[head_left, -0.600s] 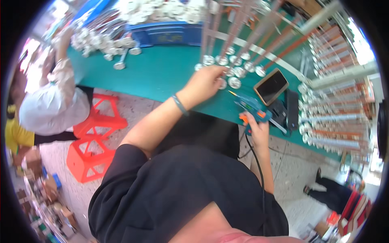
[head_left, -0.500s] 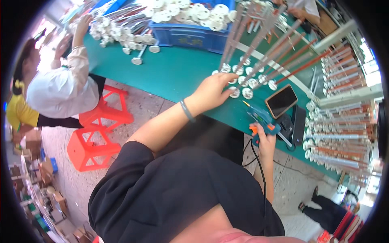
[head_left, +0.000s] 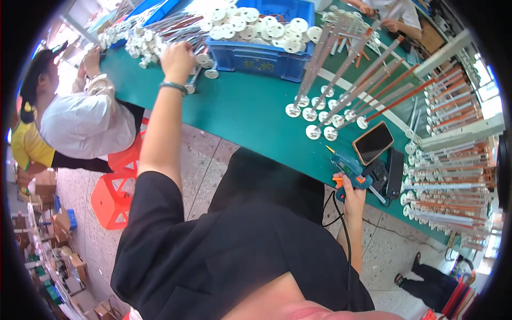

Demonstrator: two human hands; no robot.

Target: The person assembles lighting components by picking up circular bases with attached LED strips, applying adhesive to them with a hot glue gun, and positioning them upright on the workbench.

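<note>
My left hand (head_left: 178,65), a band on its wrist, reaches over the far-left edge of a heap of rods with white disc ends (head_left: 146,47). Its fingers curl down among the rods; their tips are hidden, so a grip cannot be made out. My right hand (head_left: 352,198) is wrapped round a teal hot glue gun (head_left: 345,164) with an orange trigger, its nozzle aimed at the far left. Beyond the nozzle, several clear and brown rods (head_left: 341,88) stand on white round bases (head_left: 313,132) on the green table (head_left: 240,117).
A blue crate (head_left: 256,56) of white discs stands at the back. A phone (head_left: 372,143) and a black stand (head_left: 393,173) lie right of the glue gun. Racked rods (head_left: 448,181) fill the right side. A co-worker (head_left: 85,125) sits left; red stools (head_left: 109,200) stand nearby.
My left hand has left the standing rods and swung far left to the heap. My right hand keeps the glue gun in nearly the same place.
</note>
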